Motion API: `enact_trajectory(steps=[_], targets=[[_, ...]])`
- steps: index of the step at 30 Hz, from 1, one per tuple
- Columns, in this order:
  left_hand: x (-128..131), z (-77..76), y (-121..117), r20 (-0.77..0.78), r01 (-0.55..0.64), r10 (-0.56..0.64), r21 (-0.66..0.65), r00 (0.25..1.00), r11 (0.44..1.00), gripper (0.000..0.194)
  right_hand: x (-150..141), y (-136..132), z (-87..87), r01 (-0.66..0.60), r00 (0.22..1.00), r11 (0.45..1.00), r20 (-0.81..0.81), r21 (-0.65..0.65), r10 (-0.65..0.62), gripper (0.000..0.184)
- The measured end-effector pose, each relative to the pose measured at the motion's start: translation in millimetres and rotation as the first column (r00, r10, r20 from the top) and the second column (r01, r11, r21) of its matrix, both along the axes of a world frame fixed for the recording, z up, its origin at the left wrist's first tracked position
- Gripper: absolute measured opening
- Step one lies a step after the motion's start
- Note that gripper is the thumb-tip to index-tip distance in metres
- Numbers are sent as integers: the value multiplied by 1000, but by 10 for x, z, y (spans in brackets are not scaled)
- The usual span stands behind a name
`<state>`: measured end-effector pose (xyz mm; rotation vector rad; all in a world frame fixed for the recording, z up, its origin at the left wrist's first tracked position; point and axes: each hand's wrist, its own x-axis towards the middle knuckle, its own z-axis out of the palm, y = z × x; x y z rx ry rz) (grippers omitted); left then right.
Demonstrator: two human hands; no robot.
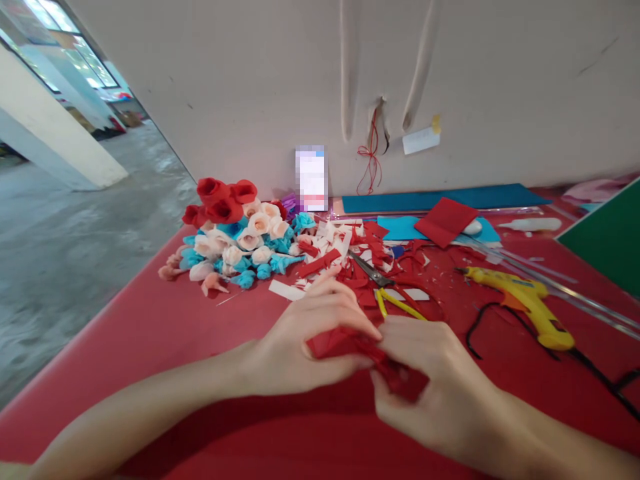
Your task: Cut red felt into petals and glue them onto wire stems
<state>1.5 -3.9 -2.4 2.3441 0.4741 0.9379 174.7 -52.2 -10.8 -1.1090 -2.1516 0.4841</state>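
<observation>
Between my two hands is a piece of red crepe paper (333,343), folded or bunched, held above the front of the red table. My left hand (305,337) pinches its left part between thumb and fingers. My right hand (435,380) grips the other end, with some red paper showing under its curled fingers. Just beyond the hands lie scissors (371,270) and a yellow-handled tool (400,303) among red and white paper scraps (340,243). To the far left sits a heap of paper flowers (250,240) in red, cream, pink and light blue.
A yellow glue gun (530,300) with a black cord lies at the right. Behind it are a red paper square (447,222), a blue strip (440,198) and a white bottle (533,225). A phone (311,179) leans on the pale board. A green panel (610,233) stands far right.
</observation>
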Motion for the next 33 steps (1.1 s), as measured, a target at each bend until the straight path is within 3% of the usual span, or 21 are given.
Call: enact_trajectory(steps=[5, 10, 13, 19, 21, 23, 25, 28, 33], targets=[[1, -11, 21, -60, -70, 58, -215, 997, 974, 11, 55, 94, -10, 9, 995, 1000, 103, -28, -6, 18], [-15, -31, 78, -208, -173, 94, -403, 974, 899, 19, 124, 167, 8, 53, 992, 998, 116, 20, -55, 13], [-19, -71, 113, -141, -163, 107, -490, 984, 856, 15, 122, 198, 34, 73, 997, 997, 30, 25, -74, 11], [-1, -170, 125, 37, -77, 121, -583, 992, 809, 8, 88, 247, 64, 58, 967, 976, -233, -208, -107, 8], [7, -178, 116, -13, -106, 118, -557, 993, 824, 9, 105, 271, 58, 76, 957, 972, -257, -224, -134, 8], [13, -186, 106, -156, -190, 133, -448, 979, 873, 10, 143, 308, 37, 87, 973, 978, -196, -187, -124, 8], [21, -213, 94, -358, -217, 107, -283, 928, 934, 10, 192, 357, -9, 94, 995, 984, -28, -151, -99, 8], [41, -305, 60, -571, -125, 54, -87, 819, 988, 4, 249, 435, -125, 106, 967, 979, 248, -173, -61, 12], [94, -488, -18, -634, -105, 91, 15, 768, 994, 12, 244, 492, -324, 120, 943, 971, 330, -205, -47, 18]])
